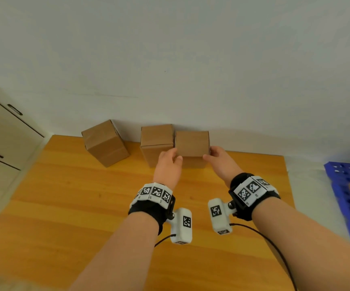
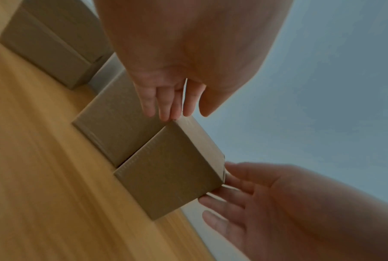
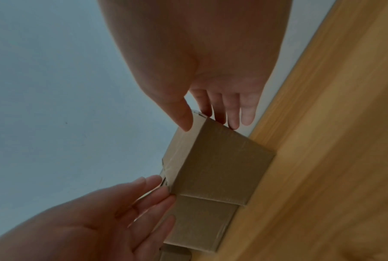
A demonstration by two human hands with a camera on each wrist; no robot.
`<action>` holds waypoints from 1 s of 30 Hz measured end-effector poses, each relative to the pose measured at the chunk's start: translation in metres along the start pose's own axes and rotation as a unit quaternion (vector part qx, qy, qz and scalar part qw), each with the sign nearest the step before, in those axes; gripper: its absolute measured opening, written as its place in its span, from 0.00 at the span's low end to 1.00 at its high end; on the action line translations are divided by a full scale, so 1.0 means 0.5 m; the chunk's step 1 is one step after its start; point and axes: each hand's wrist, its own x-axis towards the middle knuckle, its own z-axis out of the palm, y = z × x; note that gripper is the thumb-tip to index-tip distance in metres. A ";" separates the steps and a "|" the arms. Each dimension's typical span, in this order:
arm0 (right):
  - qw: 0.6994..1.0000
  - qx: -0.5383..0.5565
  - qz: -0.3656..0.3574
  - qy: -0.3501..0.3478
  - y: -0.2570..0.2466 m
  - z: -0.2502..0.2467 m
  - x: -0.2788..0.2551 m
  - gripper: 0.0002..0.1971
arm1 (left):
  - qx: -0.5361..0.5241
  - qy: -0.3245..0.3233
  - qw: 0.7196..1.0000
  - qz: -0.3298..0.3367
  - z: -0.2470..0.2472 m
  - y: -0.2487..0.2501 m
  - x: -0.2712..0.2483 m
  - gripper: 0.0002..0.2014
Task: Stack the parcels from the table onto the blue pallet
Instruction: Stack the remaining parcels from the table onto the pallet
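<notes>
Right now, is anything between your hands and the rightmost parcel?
Nothing visible. The left hand and right hand flank the rightmost parcel at its near corners. The middle parcel sits tight against its left side, crowding the left fingers.

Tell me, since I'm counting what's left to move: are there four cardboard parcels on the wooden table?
No, the head view shows three: the left parcel, the middle parcel and the right parcel on the table.

Three plain brown cardboard parcels (image 1: pixel 192 143) stand on an orange-yellow wooden tabletop (image 1: pixel 86 206) with streaky grain, along its far edge against a pale grey-white wall (image 1: pixel 170 59). Beyond the right edge sits a bright blue pallet (image 1: pixel 346 185). Both wrists wear black bands (image 1: pixel 146 211) carrying white blocks printed with black-and-white square markers; the cabinet (image 1: pixel 0 133) past the left edge is cream with black handles.
</notes>
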 end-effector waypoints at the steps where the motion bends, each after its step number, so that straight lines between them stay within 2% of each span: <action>1: 1.000 0.002 0.002 0.003 0.006 -0.002 -0.008 0.21 | -0.019 0.002 1.000 -0.011 0.000 0.000 -0.005 0.21; 4: 1.000 0.011 0.008 0.005 0.029 -0.007 -0.029 0.24 | -0.059 0.002 0.997 -0.045 0.006 -0.009 -0.026 0.22; 8: 0.999 0.037 0.022 -0.016 0.071 -0.016 -0.062 0.25 | -0.077 -0.029 0.993 -0.086 0.038 -0.026 -0.068 0.28; 11: 0.998 0.040 0.039 -0.031 0.113 -0.023 -0.091 0.29 | -0.095 -0.053 0.986 -0.126 0.062 -0.025 -0.114 0.22; 15: 0.997 0.030 0.057 -0.049 0.176 -0.028 -0.132 0.31 | -0.091 -0.072 0.978 -0.176 0.101 -0.042 -0.172 0.22; 20: 0.991 0.026 0.112 -0.065 0.260 -0.025 -0.184 0.25 | -0.050 -0.096 0.973 -0.203 0.148 -0.084 -0.242 0.21; 23: 0.985 0.034 0.141 -0.093 0.293 -0.025 -0.211 0.26 | -0.049 -0.115 0.966 -0.225 0.166 -0.110 -0.268 0.24; 27: 0.987 0.028 0.134 -0.083 0.314 -0.026 -0.219 0.33 | -0.024 -0.103 0.968 -0.229 0.182 -0.131 -0.276 0.34; 30: 0.989 0.015 0.116 -0.095 0.309 -0.023 -0.222 0.36 | -0.010 -0.105 0.973 -0.207 0.190 -0.123 -0.277 0.33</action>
